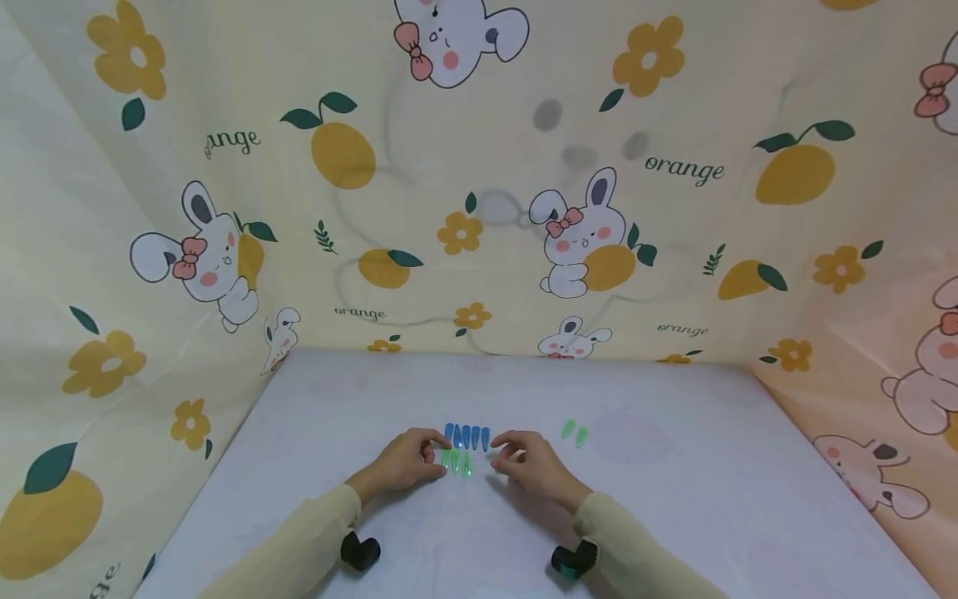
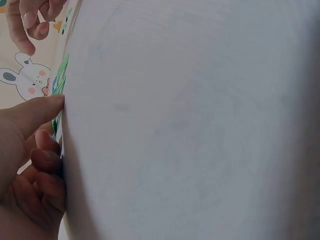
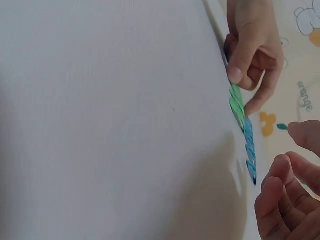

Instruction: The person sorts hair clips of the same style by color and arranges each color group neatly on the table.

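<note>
Blue snap hair clips [image 1: 466,437], slim and teardrop-shaped, lie side by side in a row on the table. Below them stand three green hair clips [image 1: 456,462] in a shorter row. My left hand [image 1: 407,459] is at the left end of both rows; its thumb and index finger span the leftmost green clip, at its two ends. Over the right end, my right hand [image 1: 535,466] hovers with thumb and index finger apart and nothing between them. In the right wrist view, the left thumb touches a green clip [image 3: 236,102], near the blue clips [image 3: 250,150].
Two more green clips [image 1: 575,433] lie apart to the right on the white tabletop [image 1: 674,491]. A patterned cloth [image 1: 419,249] with rabbits and oranges hangs behind and at both sides. Black wrist devices [image 1: 361,551] are on both forearms.
</note>
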`<state>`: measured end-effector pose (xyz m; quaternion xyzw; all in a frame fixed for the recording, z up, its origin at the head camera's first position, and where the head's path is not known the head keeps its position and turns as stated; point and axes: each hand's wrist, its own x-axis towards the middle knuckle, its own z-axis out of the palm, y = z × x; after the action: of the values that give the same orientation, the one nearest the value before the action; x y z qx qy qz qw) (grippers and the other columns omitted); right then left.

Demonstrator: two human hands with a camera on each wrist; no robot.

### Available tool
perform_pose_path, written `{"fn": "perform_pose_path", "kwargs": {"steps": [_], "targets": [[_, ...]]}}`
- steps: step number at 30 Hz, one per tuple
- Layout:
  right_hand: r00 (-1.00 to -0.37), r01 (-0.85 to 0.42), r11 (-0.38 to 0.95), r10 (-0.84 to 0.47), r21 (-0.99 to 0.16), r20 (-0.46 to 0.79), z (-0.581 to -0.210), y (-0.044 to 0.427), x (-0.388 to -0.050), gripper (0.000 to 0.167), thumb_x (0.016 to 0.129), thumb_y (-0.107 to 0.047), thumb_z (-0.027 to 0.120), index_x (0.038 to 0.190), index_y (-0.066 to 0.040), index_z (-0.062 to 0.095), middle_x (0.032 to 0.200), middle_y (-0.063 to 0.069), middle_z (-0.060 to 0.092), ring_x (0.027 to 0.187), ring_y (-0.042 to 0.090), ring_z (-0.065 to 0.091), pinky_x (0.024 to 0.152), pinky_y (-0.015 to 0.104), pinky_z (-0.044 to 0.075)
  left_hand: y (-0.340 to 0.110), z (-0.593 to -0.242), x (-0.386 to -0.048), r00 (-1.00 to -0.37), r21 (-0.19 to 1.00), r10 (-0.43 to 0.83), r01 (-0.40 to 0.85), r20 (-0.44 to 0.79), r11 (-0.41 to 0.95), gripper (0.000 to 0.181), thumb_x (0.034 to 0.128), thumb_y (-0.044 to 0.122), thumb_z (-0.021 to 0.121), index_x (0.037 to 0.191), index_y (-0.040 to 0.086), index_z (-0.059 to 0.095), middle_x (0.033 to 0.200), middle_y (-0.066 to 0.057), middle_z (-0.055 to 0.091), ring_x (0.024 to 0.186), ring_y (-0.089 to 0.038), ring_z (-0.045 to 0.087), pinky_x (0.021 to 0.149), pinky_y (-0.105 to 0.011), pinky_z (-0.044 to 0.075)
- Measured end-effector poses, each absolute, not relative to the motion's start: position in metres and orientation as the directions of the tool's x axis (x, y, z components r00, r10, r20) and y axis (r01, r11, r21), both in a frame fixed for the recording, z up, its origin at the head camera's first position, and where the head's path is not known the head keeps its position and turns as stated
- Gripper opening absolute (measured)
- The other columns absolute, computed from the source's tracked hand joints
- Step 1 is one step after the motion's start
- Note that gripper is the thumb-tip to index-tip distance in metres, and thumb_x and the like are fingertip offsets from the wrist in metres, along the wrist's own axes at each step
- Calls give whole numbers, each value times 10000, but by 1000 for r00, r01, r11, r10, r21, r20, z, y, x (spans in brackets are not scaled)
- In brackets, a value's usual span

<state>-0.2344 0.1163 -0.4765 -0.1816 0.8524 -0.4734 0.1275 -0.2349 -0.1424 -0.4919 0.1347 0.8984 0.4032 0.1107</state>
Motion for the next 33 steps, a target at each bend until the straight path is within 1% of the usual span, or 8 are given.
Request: {"fn": "perform_pose_path", "kwargs": {"steps": [4,8,14,21,27,30,33], "targets": [[-909,-198,502,-415,-842,-33,-477,124,-236,290,935,-152,696,1191,-19,669,882,51,638,657,120,567,558,237,484,-143,-492,-235,-939,753,332,157,-86,639,363,844,145,806,1189,98,701,729,17,549,673,-123,485,616,-232,382],[-919,-203,510,-394,-836,-17,-477,133,-238,285,936,-151,699,1181,-6,673,867,57,647,639,114,558,558,237,482,-144,-494,-237,-937,747,339,165,-85,645,354,845,157,808,1180,105,705,718,32,549,657,-105,482,611,-222,383],[-940,-186,543,-341,-819,-13,-473,147,-241,283,940,-144,700,1185,-6,671,876,53,647,648,132,558,568,239,479,-145,-494,-238,-933,742,351,175,-86,647,354,841,167,813,1174,110,703,709,34,550,648,-101,480,613,-226,380],[-947,-201,545,-321,-814,19,-469,164,-246,292,931,-114,704,1184,27,666,880,85,649,619,147,562,547,242,485,-144,-491,-237,-935,743,342,162,-96,650,357,834,144,816,1170,102,702,707,18,553,653,-119,481,614,-236,373],[-952,-205,536,-305,-819,39,-467,179,-250,303,932,-96,702,1195,47,656,890,113,652,581,137,539,530,247,479,-146,-491,-239,-927,757,359,155,-111,635,356,850,149,802,1187,110,694,687,19,564,618,-113,491,574,-227,382],[-961,-178,544,-274,-820,27,-465,185,-251,301,935,-94,700,1202,38,656,902,109,663,576,135,539,523,246,476,-147,-492,-240,-922,765,367,145,-126,627,356,858,149,794,1197,114,690,675,22,558,597,-107,486,554,-218,380],[-969,-154,547,-248,-823,17,-461,191,-254,310,939,-100,700,1212,37,653,914,112,670,585,142,539,522,252,475,-147,-491,-241,-917,781,370,120,-149,613,358,867,138,784,1209,112,683,649,30,550,541,-102,479,518,-211,373]]}}
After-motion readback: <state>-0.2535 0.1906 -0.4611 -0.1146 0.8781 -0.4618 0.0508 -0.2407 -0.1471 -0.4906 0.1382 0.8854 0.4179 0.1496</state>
